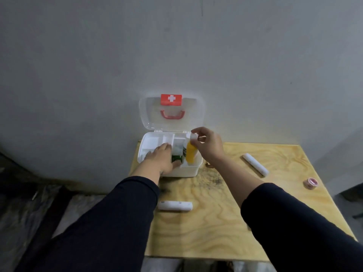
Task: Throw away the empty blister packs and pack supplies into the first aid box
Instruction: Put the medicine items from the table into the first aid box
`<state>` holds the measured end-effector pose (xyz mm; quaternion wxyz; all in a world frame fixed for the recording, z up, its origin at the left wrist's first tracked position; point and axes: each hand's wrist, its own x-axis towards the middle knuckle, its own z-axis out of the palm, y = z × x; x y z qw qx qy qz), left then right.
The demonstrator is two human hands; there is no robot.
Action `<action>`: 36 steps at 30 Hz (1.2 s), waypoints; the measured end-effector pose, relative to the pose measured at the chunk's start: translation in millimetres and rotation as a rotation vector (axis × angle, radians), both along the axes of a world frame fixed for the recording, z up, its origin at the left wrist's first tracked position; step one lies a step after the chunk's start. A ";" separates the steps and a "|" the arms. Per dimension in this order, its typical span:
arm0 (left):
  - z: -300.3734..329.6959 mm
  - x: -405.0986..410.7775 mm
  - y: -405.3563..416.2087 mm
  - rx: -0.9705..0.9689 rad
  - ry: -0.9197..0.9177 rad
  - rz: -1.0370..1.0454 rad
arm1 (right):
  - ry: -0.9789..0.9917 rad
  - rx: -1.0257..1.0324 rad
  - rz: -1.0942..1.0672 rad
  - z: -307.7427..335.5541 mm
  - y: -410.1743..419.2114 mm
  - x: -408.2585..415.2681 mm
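Note:
The white first aid box (188, 170) stands open at the table's far left corner, its lid (153, 112) with red cross and red handle leaning on the wall. My right hand (208, 146) pinches the white cap of an orange bottle (191, 154), which stands upright in the box's right compartment. My left hand (160, 159) lies flat over the box's inner tray (151, 141), fingers spread, next to a green item (175, 158) inside. Two white bandage rolls lie on the table, one near the left front (175, 205), one at the right (255, 162). A pink tape roll (311, 183) sits far right.
The plywood table (225, 222) stands against a grey wall. Dark floor and plastic sheeting lie to its left.

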<state>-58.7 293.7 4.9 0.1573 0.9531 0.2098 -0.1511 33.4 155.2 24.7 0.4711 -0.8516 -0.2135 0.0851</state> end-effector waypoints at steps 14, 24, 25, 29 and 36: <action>-0.9 -6.2 -0.1 -0.011 -0.004 -0.009 | -0.080 -0.325 0.127 -12.6 7.4 -4.5; 30.7 -37.3 -7.6 0.052 0.023 -0.036 | -0.215 -0.370 0.310 1.3 5.3 -47.5; 28.5 -40.8 -6.3 0.052 0.023 -0.037 | -0.194 -0.376 0.323 -2.6 4.7 -54.0; 17.8 -57.5 -4.7 0.032 0.049 -0.008 | -0.082 -0.402 0.404 -24.1 -0.1 -79.2; 10.9 -78.3 -12.8 0.043 -0.002 -0.024 | -0.022 -0.488 0.504 -59.3 -6.9 -105.7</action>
